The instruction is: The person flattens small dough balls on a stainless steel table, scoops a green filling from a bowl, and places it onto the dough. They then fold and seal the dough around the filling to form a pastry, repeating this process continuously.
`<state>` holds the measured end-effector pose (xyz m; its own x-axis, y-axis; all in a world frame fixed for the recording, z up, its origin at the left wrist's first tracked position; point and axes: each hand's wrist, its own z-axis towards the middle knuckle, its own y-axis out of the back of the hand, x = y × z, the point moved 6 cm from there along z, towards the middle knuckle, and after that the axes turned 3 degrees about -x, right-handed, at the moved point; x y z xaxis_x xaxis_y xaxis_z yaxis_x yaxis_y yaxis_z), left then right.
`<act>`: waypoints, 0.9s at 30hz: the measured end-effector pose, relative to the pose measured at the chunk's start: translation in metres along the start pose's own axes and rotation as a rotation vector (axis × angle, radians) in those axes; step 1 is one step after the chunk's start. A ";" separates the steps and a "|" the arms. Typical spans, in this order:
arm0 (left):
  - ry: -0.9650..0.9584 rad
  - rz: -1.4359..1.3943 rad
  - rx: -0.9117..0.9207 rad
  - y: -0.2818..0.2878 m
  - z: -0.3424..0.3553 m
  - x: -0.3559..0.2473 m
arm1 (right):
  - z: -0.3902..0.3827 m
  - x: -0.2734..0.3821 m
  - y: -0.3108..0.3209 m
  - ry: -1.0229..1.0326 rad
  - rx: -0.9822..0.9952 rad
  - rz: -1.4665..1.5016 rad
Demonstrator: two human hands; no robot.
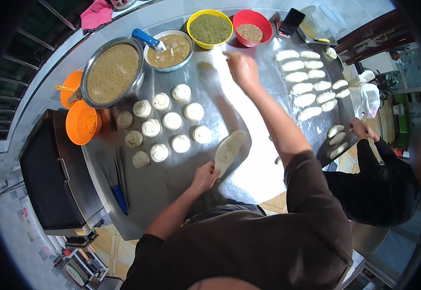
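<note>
Near the front edge of the steel desk (152,193), just right of the dough rounds (172,121), the left grip (204,178) pinches a flat dough piece (228,151) by its narrow near end, leaving the broad end pointing away from the body; that hold seems chosen so the wide face lies unhandled. Whether its far end rests on the metal or hangs just above it, I cannot tell. The right grip (243,69) is extended over the far side, its fingertips just beside the yellow bowl (212,45) of green crumbs; whether the fingers pinch anything is unclear. That bowl and the red bowl (242,17) stand side by side along the back, probably to be within arm's reach while the middle is left for dough. A blue-handled tool (146,38) leans in the bowl of brown paste (169,68), its handle over the rim, perhaps to keep it clean. The rounds sit apart in loose rows, likely so they do not stick, while the oblong dough pieces (303,100) lie in columns farther right, near a co-worker (379,188), as if sorted by shape.
</note>
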<state>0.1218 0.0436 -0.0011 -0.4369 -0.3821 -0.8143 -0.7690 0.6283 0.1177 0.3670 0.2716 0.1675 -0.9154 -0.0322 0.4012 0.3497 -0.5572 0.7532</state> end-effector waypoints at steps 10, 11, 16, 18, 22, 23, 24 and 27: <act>0.031 0.019 0.083 0.004 0.002 -0.003 | 0.128 -0.063 -0.116 -0.003 0.303 -0.341; 0.044 0.015 0.090 0.004 0.002 -0.005 | 0.126 -0.065 -0.121 -0.029 0.310 -0.343; 0.060 0.001 0.090 0.006 0.004 -0.006 | 0.138 -0.059 -0.108 -0.045 0.183 -0.184; 0.063 0.013 0.097 0.005 0.004 -0.008 | 0.144 -0.065 -0.102 -0.121 0.124 -0.063; 0.043 0.071 0.112 0.004 0.004 -0.016 | 0.152 -0.090 -0.096 -0.351 0.100 0.179; 0.032 0.084 0.116 0.002 0.005 -0.016 | 0.146 -0.099 -0.094 -0.485 0.103 0.331; 0.036 0.080 0.114 0.001 0.004 -0.013 | 0.134 -0.101 -0.097 -0.618 0.117 0.487; 0.031 0.062 0.088 -0.002 0.009 0.001 | 0.083 -0.097 -0.084 -0.686 0.114 0.995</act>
<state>0.1270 0.0481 -0.0070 -0.4977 -0.3601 -0.7891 -0.6967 0.7079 0.1163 0.4424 0.3903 0.1083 0.0471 0.0606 0.9970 0.8872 -0.4612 -0.0139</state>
